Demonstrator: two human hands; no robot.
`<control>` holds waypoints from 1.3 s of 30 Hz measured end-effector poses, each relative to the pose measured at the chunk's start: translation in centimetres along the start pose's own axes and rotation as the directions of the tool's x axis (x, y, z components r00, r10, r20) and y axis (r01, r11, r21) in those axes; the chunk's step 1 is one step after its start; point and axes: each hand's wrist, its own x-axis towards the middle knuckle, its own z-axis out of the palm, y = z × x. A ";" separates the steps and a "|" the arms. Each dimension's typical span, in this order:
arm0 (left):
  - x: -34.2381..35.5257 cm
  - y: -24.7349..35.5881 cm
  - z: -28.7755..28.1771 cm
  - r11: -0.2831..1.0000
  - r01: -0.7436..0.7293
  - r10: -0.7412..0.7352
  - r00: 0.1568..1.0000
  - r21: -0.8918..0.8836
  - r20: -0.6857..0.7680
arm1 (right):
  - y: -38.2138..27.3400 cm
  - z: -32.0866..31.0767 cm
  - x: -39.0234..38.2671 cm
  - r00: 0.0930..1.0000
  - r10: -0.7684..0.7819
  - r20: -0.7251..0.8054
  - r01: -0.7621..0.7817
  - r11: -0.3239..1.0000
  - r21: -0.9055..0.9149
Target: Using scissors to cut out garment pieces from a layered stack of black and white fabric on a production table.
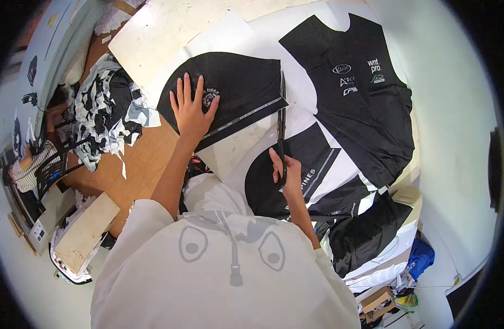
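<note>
The room is a cramped workroom with a brown wooden floor point(142, 175) and a pale worktable point(153, 30) across the middle. At the far left, by the wall, I can make out a co-worker in a striped top point(41, 164). Next to that, a tangled heap of black and white scraps point(101, 104) spills toward the floor.

Moving right, the left hand point(193, 115) lies flat on a curved black fabric panel point(241, 79), fingers spread, near the panel's left side. The panel rests on the table, a narrow printed strip along its lower edge. At its right end stand black scissors point(281, 131), blades pointing away from the wearer; I cannot tell how far they are parted. The right hand point(289, 174) has its fingers curled around the handles, above a second black panel point(260, 178) with white lettering. Further right lies a big black garment piece point(367, 126) on white paper point(301, 88), then bunched black cloth point(367, 236).

The left hand presses well away from the blades, so I'd worry about the panel's free corner folding or slipping and giving a crooked edge. A low blade might also nick the neighbouring paper or cloth.
</note>
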 end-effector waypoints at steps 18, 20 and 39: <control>0.0 0.2 -0.1 1.000 0.003 -0.003 1.000 -0.004 -0.006 | -2.5 0.2 2.6 0.998 0.000 0.057 -0.001 1.000 0.020; 0.1 0.1 -0.2 1.000 0.002 -0.002 1.000 0.000 -0.008 | -2.6 0.1 2.6 0.998 -0.003 0.066 0.001 1.000 0.027; 0.2 0.3 -0.8 1.000 0.015 -0.015 1.000 -0.019 0.018 | -5.0 -1.7 4.8 0.997 -0.007 0.071 0.007 1.000 -0.004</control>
